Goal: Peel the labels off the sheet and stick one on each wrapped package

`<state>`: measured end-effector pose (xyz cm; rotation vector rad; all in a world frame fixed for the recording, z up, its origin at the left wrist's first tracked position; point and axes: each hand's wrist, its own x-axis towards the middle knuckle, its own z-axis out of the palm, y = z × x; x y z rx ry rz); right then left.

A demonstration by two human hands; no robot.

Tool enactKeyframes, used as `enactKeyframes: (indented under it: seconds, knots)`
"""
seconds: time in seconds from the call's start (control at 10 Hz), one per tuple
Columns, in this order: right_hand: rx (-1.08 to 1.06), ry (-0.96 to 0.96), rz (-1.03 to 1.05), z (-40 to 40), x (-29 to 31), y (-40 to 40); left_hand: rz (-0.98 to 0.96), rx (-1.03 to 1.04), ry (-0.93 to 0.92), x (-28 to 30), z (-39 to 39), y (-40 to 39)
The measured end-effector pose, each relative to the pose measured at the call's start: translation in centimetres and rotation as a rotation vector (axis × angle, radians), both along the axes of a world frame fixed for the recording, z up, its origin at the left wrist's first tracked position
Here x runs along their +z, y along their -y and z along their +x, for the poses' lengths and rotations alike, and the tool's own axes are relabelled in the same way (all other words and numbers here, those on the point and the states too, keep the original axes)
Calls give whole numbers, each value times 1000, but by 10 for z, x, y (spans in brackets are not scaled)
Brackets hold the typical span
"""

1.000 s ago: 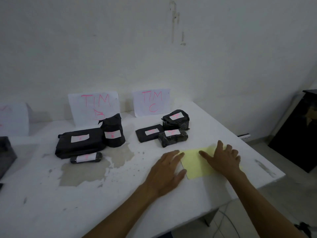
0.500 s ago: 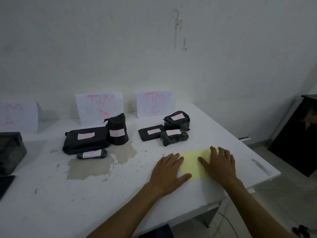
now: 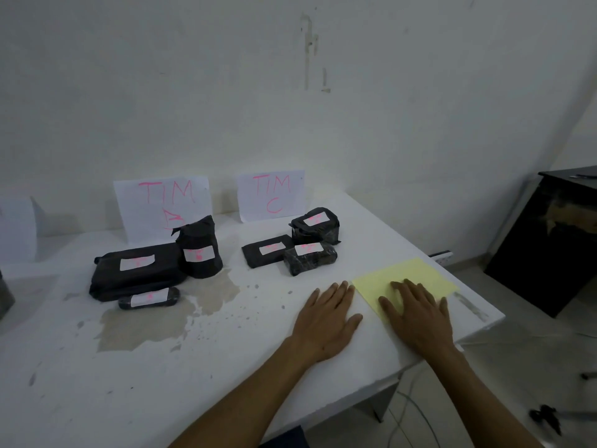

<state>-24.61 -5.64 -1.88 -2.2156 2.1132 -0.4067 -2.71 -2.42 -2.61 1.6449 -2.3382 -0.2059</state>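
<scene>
labelling looks finished: both hands lie flat, fingers straight, right hand (image 3: 416,315) on the yellow sheet (image 3: 410,273), left hand (image 3: 326,321) beside it.

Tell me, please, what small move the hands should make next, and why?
Probably lift both hands away: all six fully visible packages, like this one, already carry white labels, the yellow sheet looks bare, and both the right hand and left hand lie flat.

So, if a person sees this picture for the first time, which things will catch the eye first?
Probably the two hands lying flat at the near right of the white table: the left hand on the bare top, the right hand on the yellow sheet. Next, the black wrapped packages, each with a white label, grouped before the signs TIM B and TIM C.
</scene>
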Motion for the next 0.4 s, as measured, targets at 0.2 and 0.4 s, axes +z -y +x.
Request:
enactKeyframes:
  seconds: [0.2, 0.4]
  knots:
    - [-26, 14, -5, -2, 2, 4, 24, -14, 15, 3, 1, 2]
    - [53, 134, -186, 14, 3, 0, 66, -48, -90, 18, 12, -3]
